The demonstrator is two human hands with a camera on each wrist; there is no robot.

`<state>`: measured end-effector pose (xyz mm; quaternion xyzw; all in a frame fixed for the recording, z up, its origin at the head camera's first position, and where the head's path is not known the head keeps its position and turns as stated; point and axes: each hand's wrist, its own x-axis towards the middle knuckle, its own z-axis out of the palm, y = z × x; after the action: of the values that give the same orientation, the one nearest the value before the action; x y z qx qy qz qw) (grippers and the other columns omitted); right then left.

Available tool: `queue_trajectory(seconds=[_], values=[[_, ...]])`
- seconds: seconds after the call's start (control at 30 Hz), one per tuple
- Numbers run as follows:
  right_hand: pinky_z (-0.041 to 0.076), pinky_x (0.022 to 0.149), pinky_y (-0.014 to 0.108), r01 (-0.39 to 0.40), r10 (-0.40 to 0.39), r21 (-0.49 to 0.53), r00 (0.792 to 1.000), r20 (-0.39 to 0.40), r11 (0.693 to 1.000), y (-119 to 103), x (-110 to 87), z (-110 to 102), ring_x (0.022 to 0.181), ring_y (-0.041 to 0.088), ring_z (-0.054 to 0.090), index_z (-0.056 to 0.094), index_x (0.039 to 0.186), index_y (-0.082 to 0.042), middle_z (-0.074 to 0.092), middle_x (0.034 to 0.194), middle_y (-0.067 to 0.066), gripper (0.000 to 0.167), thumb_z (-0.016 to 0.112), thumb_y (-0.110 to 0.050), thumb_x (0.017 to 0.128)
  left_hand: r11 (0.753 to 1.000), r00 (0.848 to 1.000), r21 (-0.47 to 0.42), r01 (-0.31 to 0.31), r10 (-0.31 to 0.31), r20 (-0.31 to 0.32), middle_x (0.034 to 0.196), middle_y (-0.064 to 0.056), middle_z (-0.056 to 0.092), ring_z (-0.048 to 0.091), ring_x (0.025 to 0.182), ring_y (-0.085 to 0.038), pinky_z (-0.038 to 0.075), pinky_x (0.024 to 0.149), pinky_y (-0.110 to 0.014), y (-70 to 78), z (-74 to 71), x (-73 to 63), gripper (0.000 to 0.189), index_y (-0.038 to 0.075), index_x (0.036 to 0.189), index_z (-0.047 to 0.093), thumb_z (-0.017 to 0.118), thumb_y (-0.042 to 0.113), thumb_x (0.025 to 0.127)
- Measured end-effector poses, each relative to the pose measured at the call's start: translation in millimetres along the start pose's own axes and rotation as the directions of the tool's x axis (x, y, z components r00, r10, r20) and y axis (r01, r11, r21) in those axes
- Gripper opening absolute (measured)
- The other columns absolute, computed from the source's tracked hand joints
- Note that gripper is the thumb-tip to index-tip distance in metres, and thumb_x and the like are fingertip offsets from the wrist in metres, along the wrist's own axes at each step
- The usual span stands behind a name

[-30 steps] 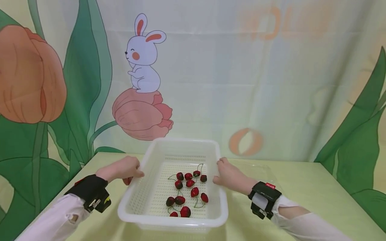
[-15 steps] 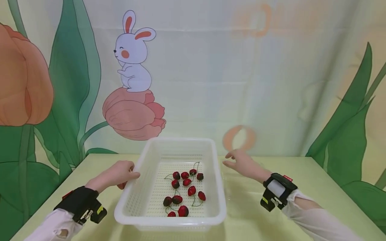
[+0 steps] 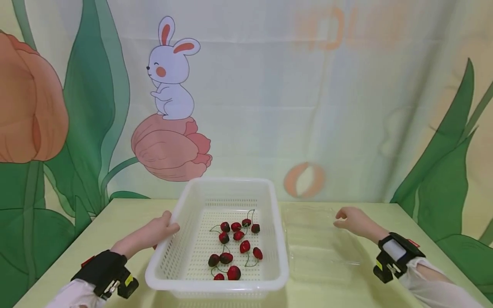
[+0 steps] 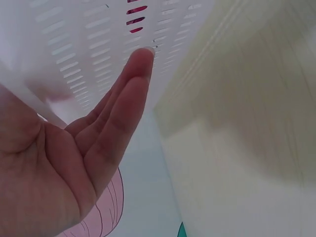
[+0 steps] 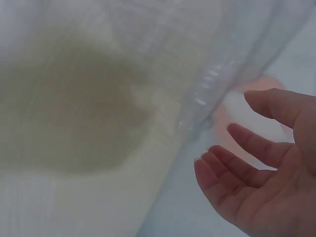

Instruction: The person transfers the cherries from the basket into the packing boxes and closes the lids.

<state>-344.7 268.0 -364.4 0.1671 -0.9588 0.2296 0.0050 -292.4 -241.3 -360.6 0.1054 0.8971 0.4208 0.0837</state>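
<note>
A white plastic basket [image 3: 181, 250] with slotted walls holds several dark red cherries [image 3: 245, 246], some with green stems. My left hand [image 3: 155, 231] grips the basket's left rim, its thumb over the edge. In the left wrist view, the left fingers [image 4: 121, 108] lie along the outside of the slotted wall. My right hand [image 3: 356, 221] is off to the right with thumb and fingers loosely bent and apart, holding nothing. It is beside the right edge of a clear plastic container [image 3: 325, 262], whose folded-looking edge shows near the fingertips in the right wrist view.
A pale yellow tabletop [image 3: 127, 218] carries both containers, the clear one close beside the basket's right side. Behind the table hangs a curtain [image 3: 254, 107] printed with a rabbit, tulips and leaves.
The right hand has let go of the basket's right rim and moved right, past the clear container to its far edge. The left hand stays on the left rim. The view has shifted slightly.
</note>
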Motion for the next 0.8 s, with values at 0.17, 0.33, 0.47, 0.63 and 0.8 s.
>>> queue_trajectory(seconds=[0.17, 0.33, 0.47, 0.63, 0.8], values=[[0.043, 0.069, 0.043, -0.093, 0.092, 0.047, 0.995, 0.022, 0.995, 9.2, -7.0, 6.3, 0.084, 0.034, 0.052, 0.043, 0.109, 0.016, 0.052, 0.094, 0.023, 0.053, 0.063, -0.026, 0.084, 1.000, 1.000, -0.028, -0.006, 0.006, 0.000, 0.099, -0.023, 0.049, 0.060, 0.073, -0.027, 0.049, 0.054, -0.040, -0.7, 2.8, 0.3, 0.037, -0.009, 0.114, 0.022, 0.041, 0.013, 0.091], [0.045, 0.062, 0.038, -0.135, 0.131, 0.128, 0.991, 0.039, 0.983, 10.2, -11.9, 12.6, 0.074, 0.028, 0.053, 0.035, 0.117, 0.015, 0.051, 0.090, 0.020, 0.059, 0.065, -0.024, 0.084, 0.999, 1.000, -0.040, 0.000, 0.000, -0.001, 0.100, -0.023, 0.048, 0.059, 0.074, -0.027, 0.049, 0.056, -0.041, -3.3, 3.3, 2.1, 0.038, -0.008, 0.114, 0.021, 0.041, 0.014, 0.091], [0.046, 0.056, 0.034, -0.141, 0.136, 0.183, 0.990, 0.040, 0.973, 14.0, -13.3, 15.3, 0.064, 0.023, 0.052, 0.038, 0.115, 0.013, 0.052, 0.083, 0.014, 0.049, 0.065, -0.011, 0.082, 0.999, 1.000, -0.050, 0.000, 0.001, 0.004, 0.102, -0.024, 0.048, 0.059, 0.075, -0.028, 0.049, 0.057, -0.042, -4.5, 4.0, 4.1, 0.038, -0.008, 0.114, 0.020, 0.040, 0.014, 0.091], [0.048, 0.055, 0.033, -0.140, 0.138, 0.186, 0.990, 0.028, 0.972, 20.0, -12.0, 12.7, 0.065, 0.022, 0.055, 0.049, 0.104, 0.012, 0.053, 0.082, 0.012, 0.032, 0.065, -0.001, 0.080, 0.998, 1.000, -0.058, 0.002, -0.002, 0.004, 0.104, -0.026, 0.047, 0.059, 0.077, -0.028, 0.049, 0.059, -0.042, -3.9, 4.8, 3.4, 0.038, -0.008, 0.115, 0.019, 0.040, 0.013, 0.091], [0.048, 0.055, 0.032, -0.139, 0.140, 0.196, 0.990, 0.010, 0.971, 27.4, -15.0, 8.6, 0.068, 0.023, 0.056, 0.051, 0.102, 0.013, 0.053, 0.082, 0.012, 0.029, 0.064, 0.000, 0.080, 0.998, 1.000, -0.069, 0.003, -0.003, 0.003, 0.105, -0.026, 0.046, 0.059, 0.078, -0.028, 0.049, 0.060, -0.042, -3.7, 5.3, 2.6, 0.038, -0.008, 0.115, 0.019, 0.040, 0.012, 0.091]])
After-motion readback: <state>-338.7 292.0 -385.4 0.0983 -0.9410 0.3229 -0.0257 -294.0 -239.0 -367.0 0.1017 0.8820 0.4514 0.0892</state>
